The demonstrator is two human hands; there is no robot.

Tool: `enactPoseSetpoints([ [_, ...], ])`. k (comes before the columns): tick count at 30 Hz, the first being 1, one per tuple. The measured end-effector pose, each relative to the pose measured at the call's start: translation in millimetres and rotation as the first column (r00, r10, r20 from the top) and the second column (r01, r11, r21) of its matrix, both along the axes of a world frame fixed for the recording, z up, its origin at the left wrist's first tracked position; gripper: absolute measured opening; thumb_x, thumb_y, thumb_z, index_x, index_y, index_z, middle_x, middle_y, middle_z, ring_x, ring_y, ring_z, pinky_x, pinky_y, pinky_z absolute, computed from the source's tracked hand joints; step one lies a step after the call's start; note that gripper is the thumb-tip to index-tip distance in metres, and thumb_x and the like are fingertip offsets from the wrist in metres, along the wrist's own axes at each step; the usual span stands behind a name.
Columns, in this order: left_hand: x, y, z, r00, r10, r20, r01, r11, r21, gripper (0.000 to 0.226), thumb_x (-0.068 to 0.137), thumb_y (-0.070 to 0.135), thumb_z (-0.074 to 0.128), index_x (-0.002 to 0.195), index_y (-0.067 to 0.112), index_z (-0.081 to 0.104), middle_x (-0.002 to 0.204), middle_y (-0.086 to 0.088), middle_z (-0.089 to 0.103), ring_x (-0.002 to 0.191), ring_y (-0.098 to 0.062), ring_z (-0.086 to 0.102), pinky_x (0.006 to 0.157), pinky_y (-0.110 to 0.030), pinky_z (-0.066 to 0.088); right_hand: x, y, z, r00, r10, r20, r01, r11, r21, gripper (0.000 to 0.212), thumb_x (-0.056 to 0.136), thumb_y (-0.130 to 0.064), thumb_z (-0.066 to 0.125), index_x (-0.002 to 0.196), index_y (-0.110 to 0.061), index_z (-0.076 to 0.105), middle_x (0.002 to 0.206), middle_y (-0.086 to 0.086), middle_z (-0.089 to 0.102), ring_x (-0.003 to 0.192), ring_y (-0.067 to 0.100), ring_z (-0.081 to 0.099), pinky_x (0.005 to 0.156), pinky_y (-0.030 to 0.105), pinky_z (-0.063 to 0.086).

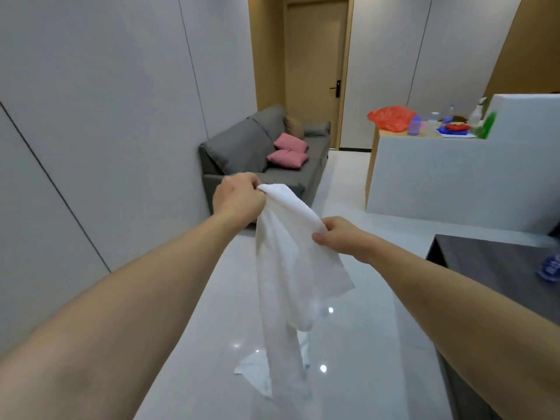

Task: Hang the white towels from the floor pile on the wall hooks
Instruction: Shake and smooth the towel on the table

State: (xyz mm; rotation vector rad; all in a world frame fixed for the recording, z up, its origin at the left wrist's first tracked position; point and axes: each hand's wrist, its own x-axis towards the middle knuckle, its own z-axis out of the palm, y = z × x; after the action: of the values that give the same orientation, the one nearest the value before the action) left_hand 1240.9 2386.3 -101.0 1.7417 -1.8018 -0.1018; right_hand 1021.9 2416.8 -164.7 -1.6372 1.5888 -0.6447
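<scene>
Both arms extend forward at chest height. The left hand (239, 200) grips one upper end of a white towel (291, 268), fingers curled over the bunched edge. The right hand (336, 236) pinches the same edge lower and to the right, thumb on the near side of the cloth. The towel is held in the air between the two hands; its body hangs down in loose folds, and the lower end reaches close to the glossy tiled floor (363, 344). Whether it touches the floor cannot be told.

A second piece of white cloth (253, 369) lies flat on the floor directly behind the hanging end.

A grey sofa (242, 147) stands against the left wall (106, 101), carrying two pink cushions (289, 151). A wooden door (315, 71) closes the far end of the room. To the right, a white worktop (424, 174) carries a red plastic bag (391, 118) and several bottles. A dark worktop (491, 262) stands nearer at the right edge.
</scene>
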Motion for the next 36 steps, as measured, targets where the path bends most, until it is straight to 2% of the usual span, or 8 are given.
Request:
enactPoseSetpoints([
  [3, 12, 35, 1, 0.996, -0.041, 0.075, 0.027, 0.983, 0.182, 0.036, 0.075, 0.018, 0.059, 0.108, 0.029, 0.067, 0.117, -0.004, 0.067, 0.106, -0.026, 0.062, 0.082, -0.029, 0.049, 22, 28, 17, 0.99, -0.03, 0.141, 0.05, 0.989, -0.138, 0.018, 0.096, -0.017, 0.054, 0.094, -0.005, 0.066, 0.082, 0.007, 0.064, 0.073, 0.022, 0.06, 0.061, 0.032, 0.052],
  [6, 10, 82, -3, 0.938, -0.343, 0.043, 0.306, 0.882, 0.358, 0.08, 0.068, 0.021, 0.08, 0.14, 0.031, 0.047, 0.138, 0.003, 0.055, 0.121, -0.019, 0.052, 0.094, -0.032, 0.049, 51, 62, 41, 0.979, 0.062, 0.193, -0.02, 0.977, -0.212, 0.01, 0.091, -0.017, 0.065, 0.09, -0.012, 0.074, 0.076, 0.003, 0.067, 0.062, 0.012, 0.059, 0.052, 0.023, 0.047],
  [13, 20, 191, -31, 0.917, -0.33, -0.225, 0.392, 0.851, 0.349, 0.004, 0.08, 0.022, 0.071, 0.082, 0.022, 0.067, 0.078, 0.004, 0.063, 0.075, -0.015, 0.057, 0.06, -0.025, 0.045, 75, 175, 46, 0.957, 0.2, 0.213, -0.188, 0.979, -0.076, 0.013, 0.08, -0.014, 0.079, 0.089, -0.005, 0.075, 0.077, 0.008, 0.069, 0.068, 0.012, 0.063, 0.061, 0.021, 0.052],
  [16, 28, 240, -34, 0.932, -0.32, -0.171, 0.36, 0.87, 0.337, 0.009, 0.085, 0.017, 0.061, 0.082, 0.019, 0.069, 0.08, -0.001, 0.065, 0.076, -0.02, 0.059, 0.06, -0.026, 0.045, 68, 229, 32, 0.948, 0.209, 0.24, -0.218, 0.976, 0.008, 0.029, 0.077, -0.011, 0.083, 0.104, -0.009, 0.072, 0.096, 0.013, 0.073, 0.083, 0.019, 0.07, 0.075, 0.027, 0.058],
  [20, 40, 301, -41, 0.927, -0.247, -0.282, 0.324, 0.906, 0.273, 0.023, 0.084, 0.011, 0.052, 0.076, 0.024, 0.07, 0.087, -0.004, 0.068, 0.088, -0.024, 0.062, 0.066, -0.026, 0.047, 66, 304, 9, 0.977, 0.155, -0.144, -0.146, 0.987, 0.071, 0.003, 0.086, -0.012, 0.069, 0.089, -0.01, 0.068, 0.088, 0.008, 0.065, 0.085, 0.026, 0.064, 0.07, 0.032, 0.056],
  [25, 31, 369, -32, 0.902, -0.353, -0.248, 0.429, 0.8, 0.42, 0.031, 0.079, 0.006, 0.055, 0.1, 0.024, 0.069, 0.104, -0.001, 0.067, 0.096, -0.022, 0.065, 0.077, -0.039, 0.06, 57, 366, 25, 0.979, -0.154, 0.13, 0.16, 0.986, -0.035, 0.011, 0.089, -0.014, 0.062, 0.079, -0.015, 0.065, 0.086, 0.007, 0.063, 0.078, 0.022, 0.059, 0.063, 0.028, 0.048],
  [29, -12, 411, -32, 0.805, -0.46, -0.374, 0.592, 0.654, 0.47, 0.029, 0.08, 0.007, 0.065, 0.106, 0.019, 0.068, 0.106, -0.004, 0.071, 0.099, -0.019, 0.068, 0.078, -0.034, 0.06, 44, 405, 46, 0.971, -0.126, 0.205, 0.139, 0.989, -0.048, 0.009, 0.084, -0.018, 0.074, 0.085, -0.009, 0.071, 0.081, 0.009, 0.067, 0.068, 0.022, 0.061, 0.051, 0.024, 0.046],
  [36, -112, 449, -32, 0.815, -0.327, -0.478, 0.487, 0.833, 0.261, 0.024, 0.065, 0.04, 0.064, 0.07, 0.017, 0.069, 0.08, -0.002, 0.069, 0.076, -0.019, 0.063, 0.065, -0.031, 0.051, -58, 469, 31, 0.897, -0.113, 0.428, 0.159, 0.984, -0.075, 0.034, 0.078, -0.03, 0.082, 0.105, -0.013, 0.07, 0.099, 0.006, 0.076, 0.09, 0.02, 0.073, 0.076, 0.035, 0.059],
])
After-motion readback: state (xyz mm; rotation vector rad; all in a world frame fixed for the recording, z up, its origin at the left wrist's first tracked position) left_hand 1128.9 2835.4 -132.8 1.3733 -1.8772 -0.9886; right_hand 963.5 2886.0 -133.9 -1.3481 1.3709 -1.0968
